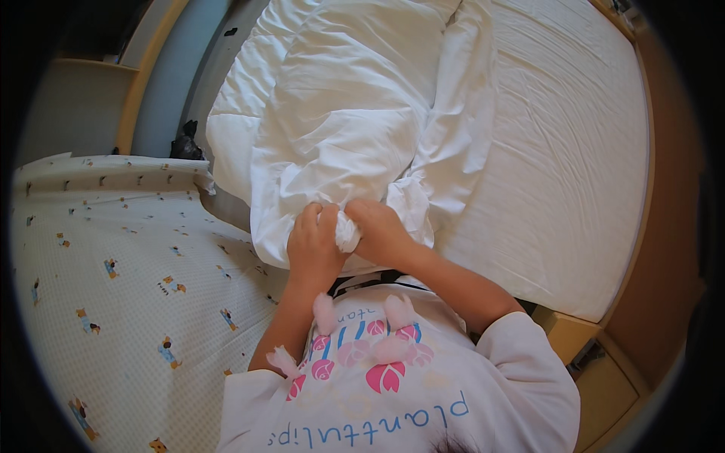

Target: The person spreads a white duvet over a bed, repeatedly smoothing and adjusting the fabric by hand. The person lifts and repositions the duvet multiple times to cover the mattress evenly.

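A white duvet (351, 136) lies in loose folds before me, partly inside what looks like a smooth white cover. At its near end my left hand (316, 235) grips a bunched piece of white cloth (346, 232). My right hand (378, 231) closes on the same bunch from the other side, close to my waist. Beside my right hand a crumpled flap of the white fabric (412, 201) hangs loose. The fingertips of both hands are partly hidden in the folds.
A white fitted sheet (566, 153) covers the mattress on the right. To the left spreads a checked cloth (130, 243) with printed dogs. Behind it a black plastic bag (187, 144) sits near a wooden shelf unit (136, 96). A wooden bedside cabinet (606, 390) stands at the lower right.
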The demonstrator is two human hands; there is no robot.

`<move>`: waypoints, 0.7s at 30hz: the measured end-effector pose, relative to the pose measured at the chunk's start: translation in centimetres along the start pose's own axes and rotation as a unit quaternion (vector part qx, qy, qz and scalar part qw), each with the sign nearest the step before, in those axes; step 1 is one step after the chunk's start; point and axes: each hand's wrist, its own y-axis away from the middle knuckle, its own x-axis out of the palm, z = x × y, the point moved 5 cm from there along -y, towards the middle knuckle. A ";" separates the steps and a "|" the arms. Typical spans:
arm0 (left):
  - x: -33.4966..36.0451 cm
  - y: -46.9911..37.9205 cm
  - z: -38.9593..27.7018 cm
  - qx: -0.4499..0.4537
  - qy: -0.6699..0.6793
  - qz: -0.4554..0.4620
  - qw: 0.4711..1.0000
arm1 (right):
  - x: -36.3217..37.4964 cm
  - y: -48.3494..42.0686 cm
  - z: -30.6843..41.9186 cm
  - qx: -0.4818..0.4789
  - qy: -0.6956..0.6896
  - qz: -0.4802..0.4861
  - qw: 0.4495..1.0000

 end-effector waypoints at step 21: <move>-12.7 -8.7 -10.8 0.229 0.378 -0.213 0.871 | -17.8 -3.0 -20.5 0.073 -0.200 -0.380 0.900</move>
